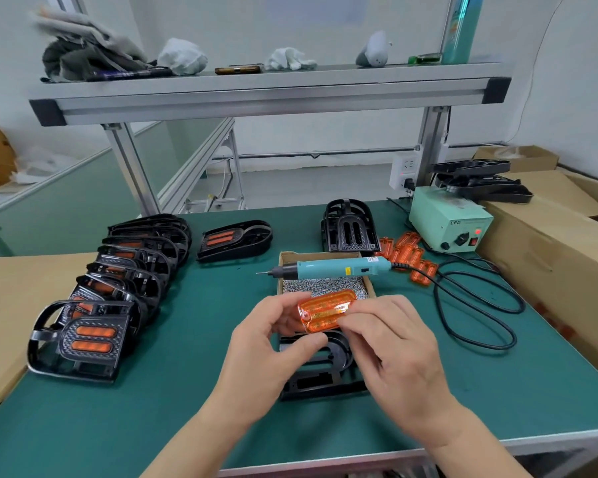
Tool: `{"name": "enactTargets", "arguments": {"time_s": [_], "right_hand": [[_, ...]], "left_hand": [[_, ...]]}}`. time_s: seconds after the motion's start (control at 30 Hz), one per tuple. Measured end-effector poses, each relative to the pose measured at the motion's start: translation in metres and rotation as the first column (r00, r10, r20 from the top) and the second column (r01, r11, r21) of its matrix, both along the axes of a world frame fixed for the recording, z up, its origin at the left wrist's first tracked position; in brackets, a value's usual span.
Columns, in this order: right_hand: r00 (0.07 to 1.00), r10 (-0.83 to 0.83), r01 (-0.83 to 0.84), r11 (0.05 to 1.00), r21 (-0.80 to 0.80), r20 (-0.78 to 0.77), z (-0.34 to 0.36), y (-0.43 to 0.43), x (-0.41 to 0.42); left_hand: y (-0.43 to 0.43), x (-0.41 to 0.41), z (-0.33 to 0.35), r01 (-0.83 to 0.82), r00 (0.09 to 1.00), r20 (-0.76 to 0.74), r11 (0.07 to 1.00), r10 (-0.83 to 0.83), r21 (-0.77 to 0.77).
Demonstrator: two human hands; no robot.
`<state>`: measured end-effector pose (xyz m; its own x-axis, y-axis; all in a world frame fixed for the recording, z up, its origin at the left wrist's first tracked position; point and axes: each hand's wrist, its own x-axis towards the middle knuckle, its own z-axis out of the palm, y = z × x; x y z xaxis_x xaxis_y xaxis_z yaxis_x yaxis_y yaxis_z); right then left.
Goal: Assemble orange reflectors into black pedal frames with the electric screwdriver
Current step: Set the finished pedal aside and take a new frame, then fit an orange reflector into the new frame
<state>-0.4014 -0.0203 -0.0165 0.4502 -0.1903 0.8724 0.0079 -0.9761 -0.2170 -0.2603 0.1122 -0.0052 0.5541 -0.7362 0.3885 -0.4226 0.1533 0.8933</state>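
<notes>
Both hands hold one orange reflector (326,311) above a black pedal frame (320,369) that lies on the green mat, partly hidden beneath them. My left hand (268,350) pinches the reflector's left end. My right hand (392,346) grips its right end with curled fingers. The blue electric screwdriver (339,267) lies across a small cardboard box of screws (325,286) just behind the hands, tip pointing left. Several loose orange reflectors (409,255) lie to the right of that box.
A row of finished pedals (118,288) leans along the left side, one more (234,240) lies behind. An upright black frame (349,226), a green power unit (449,220) with a looping black cable (477,305), and cardboard boxes (549,250) with more frames stand at the right.
</notes>
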Motion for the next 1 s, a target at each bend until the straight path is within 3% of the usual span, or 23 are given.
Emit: {"name": "enactTargets", "arguments": {"time_s": [0.23, 0.37, 0.43, 0.5, 0.6, 0.67, 0.77, 0.83, 0.9, 1.0], "right_hand": [[0.999, 0.033, -0.032, 0.998, 0.060, -0.008, -0.004, 0.006, -0.001], [0.990, 0.124, -0.108, 0.973, 0.202, -0.064, 0.011, 0.006, -0.005], [0.958, 0.234, -0.182, 0.943, 0.279, -0.167, 0.025, 0.001, -0.005], [0.854, 0.387, -0.258, 0.895, 0.365, -0.346, 0.040, -0.004, -0.002], [0.715, 0.505, -0.331, 0.854, 0.402, -0.484, 0.055, -0.002, 0.008], [0.729, 0.506, -0.333, 0.851, 0.407, -0.462, 0.061, -0.001, 0.016], [0.782, 0.467, -0.293, 0.859, 0.419, -0.412, 0.065, -0.008, 0.024], [0.817, 0.428, -0.232, 0.858, 0.458, -0.386, 0.061, -0.014, 0.027], [0.859, 0.379, -0.131, 0.812, 0.569, -0.343, 0.051, -0.019, 0.029], [0.921, 0.235, 0.052, 0.718, 0.694, -0.312, 0.035, -0.029, 0.031]], "left_hand": [[0.006, 0.001, -0.002, 0.019, 0.999, -0.044, 1.000, -0.018, 0.018], [0.011, 0.015, 0.007, 0.208, 0.973, -0.130, 0.970, -0.191, 0.128], [0.013, 0.026, 0.013, 0.385, 0.907, -0.256, 0.906, -0.335, 0.178], [0.011, 0.034, 0.018, 0.502, 0.841, -0.340, 0.842, -0.421, 0.197], [0.003, 0.036, 0.023, 0.628, 0.712, -0.483, 0.770, -0.510, 0.112], [-0.004, 0.037, 0.026, 0.681, 0.614, -0.583, 0.731, -0.533, 0.048], [-0.011, 0.038, 0.027, 0.684, 0.561, -0.655, 0.729, -0.506, 0.023], [-0.016, 0.037, 0.027, 0.646, 0.599, -0.660, 0.761, -0.453, 0.064], [-0.019, 0.035, 0.024, 0.548, 0.699, -0.608, 0.829, -0.377, 0.116], [-0.019, 0.037, 0.016, 0.311, 0.892, -0.393, 0.934, -0.223, 0.175]]}}
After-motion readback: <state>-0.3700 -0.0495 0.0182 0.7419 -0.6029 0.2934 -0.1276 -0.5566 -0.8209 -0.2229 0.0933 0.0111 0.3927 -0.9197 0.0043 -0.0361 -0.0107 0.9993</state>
